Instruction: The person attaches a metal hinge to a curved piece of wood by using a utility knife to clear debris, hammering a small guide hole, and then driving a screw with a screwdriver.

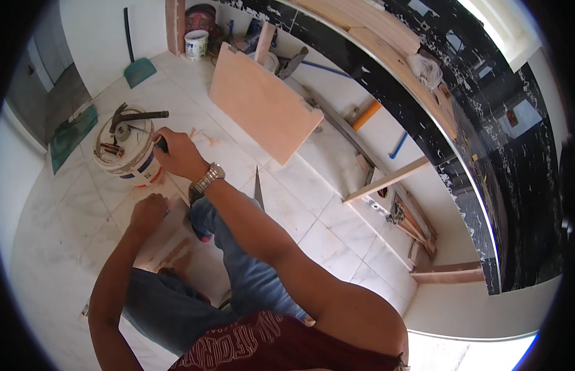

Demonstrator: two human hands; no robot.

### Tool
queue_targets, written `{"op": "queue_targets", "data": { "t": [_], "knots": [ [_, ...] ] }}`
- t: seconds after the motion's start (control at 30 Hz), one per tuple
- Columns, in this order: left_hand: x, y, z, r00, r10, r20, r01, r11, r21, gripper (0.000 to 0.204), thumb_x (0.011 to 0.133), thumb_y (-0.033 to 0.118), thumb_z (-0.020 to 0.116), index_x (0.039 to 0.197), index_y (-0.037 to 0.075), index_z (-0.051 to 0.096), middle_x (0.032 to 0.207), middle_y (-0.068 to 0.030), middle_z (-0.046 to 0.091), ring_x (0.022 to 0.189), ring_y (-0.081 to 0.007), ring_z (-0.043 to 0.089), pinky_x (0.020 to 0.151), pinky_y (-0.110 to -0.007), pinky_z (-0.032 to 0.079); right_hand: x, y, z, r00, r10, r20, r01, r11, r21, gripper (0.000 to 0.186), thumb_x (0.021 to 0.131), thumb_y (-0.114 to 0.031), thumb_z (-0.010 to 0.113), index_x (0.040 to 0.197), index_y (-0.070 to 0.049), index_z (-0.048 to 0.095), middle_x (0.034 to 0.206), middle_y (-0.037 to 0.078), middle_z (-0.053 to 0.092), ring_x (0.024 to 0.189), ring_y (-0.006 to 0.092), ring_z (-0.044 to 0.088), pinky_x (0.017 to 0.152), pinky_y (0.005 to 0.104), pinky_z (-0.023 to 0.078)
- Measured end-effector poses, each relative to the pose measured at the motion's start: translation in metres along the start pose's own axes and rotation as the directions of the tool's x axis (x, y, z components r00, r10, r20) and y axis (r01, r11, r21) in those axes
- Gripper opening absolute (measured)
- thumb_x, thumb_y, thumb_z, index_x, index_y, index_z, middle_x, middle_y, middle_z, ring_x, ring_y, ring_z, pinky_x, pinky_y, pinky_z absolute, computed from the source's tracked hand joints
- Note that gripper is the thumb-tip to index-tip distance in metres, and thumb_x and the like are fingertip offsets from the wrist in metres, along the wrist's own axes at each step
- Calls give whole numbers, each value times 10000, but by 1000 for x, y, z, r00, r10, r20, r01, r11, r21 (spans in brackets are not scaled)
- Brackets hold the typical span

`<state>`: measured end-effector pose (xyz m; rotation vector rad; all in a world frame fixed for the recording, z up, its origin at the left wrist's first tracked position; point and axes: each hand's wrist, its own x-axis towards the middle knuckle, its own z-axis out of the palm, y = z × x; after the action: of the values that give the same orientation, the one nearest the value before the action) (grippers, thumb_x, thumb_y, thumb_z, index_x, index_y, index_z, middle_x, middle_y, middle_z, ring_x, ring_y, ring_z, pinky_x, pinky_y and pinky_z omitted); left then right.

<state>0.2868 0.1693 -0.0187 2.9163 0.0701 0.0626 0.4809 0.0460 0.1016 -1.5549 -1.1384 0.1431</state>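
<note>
Holds a dark handle (161, 144) in the closed grip of the right hand (181, 156) beside the bucket (138, 173), and curls the left hand (149, 214) near it, around what cannot tell.

Over on the left, the hammer (145, 115) lies atop the bucket (128, 171); behind them, a dustpan (139, 73) stands against the wall (93, 43). Right of the bucket, there's the board (259, 102), and farther right, planks (383, 28) lie along the counter (392, 83)!

Head-worn fisheye looked down, shirt (250, 342) close at six o'clock, left hand (149, 213) farther at nine, counter (491, 133) toward two.
</note>
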Motion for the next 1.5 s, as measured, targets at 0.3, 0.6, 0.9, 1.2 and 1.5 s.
{"op": "queue_targets", "data": {
  "t": [0.3, 0.6, 0.9, 1.2, 1.5],
  "knots": [
    [100, -76, -12, 627, -725, -286, 515, 661, -546, 340, 953, 326, 665, 958, -12, 706, 931, -199, 729, 888, -354, 697, 788, -451, 528, 15, 23, -25, 976, -183, -117, 148, 954, -259, 454, 775, -124, 836, 1199, -21, 712, 944, 147, 696, 859, 315, 649, 819, 440, 513],
    [121, -177, 11, 412, -875, -255, 664, 480, -573, 286, 902, 371, 734, 988, 112, 819, 1059, -143, 762, 1023, -340, 708, 907, -450, 540, 22, 17, -13, 960, 52, -274, -95, 985, -146, 375, 820, -121, 829, 1163, -10, 725, 1001, 130, 706, 908, 246, 716, 816, 365, 570],
    [48, -94, -55, 853, -517, -76, 197, 454, -869, 395, 1025, 266, 600, 1375, 92, 656, 1161, -47, 736, 1001, -179, 685, 914, -369, 535, 14, -38, -4, 952, -151, -267, 192, 972, 134, 289, 893, -90, 749, 1154, 27, 703, 861, 84, 673, 735, 141, 648, 630, 272, 550],
    [-64, 19, -48, 857, -496, -140, 188, 554, -811, 217, 961, 84, 651, 1142, 23, 755, 1045, -93, 778, 950, -176, 718, 909, -334, 551, -13, -77, 69, 961, -231, 149, 196, 955, 222, 344, 900, -37, 731, 1237, 4, 673, 983, 151, 715, 849, 189, 709, 609, 304, 595],
    [-61, 14, -33, 854, -475, -214, 154, 623, -767, 126, 948, 49, 630, 1017, -27, 702, 938, -99, 754, 869, -179, 704, 848, -336, 550, -18, -85, 75, 965, -169, 200, 123, 967, 223, 351, 894, -32, 738, 1239, 1, 678, 949, 129, 710, 755, 178, 691, 577, 301, 581]
  ]
}}
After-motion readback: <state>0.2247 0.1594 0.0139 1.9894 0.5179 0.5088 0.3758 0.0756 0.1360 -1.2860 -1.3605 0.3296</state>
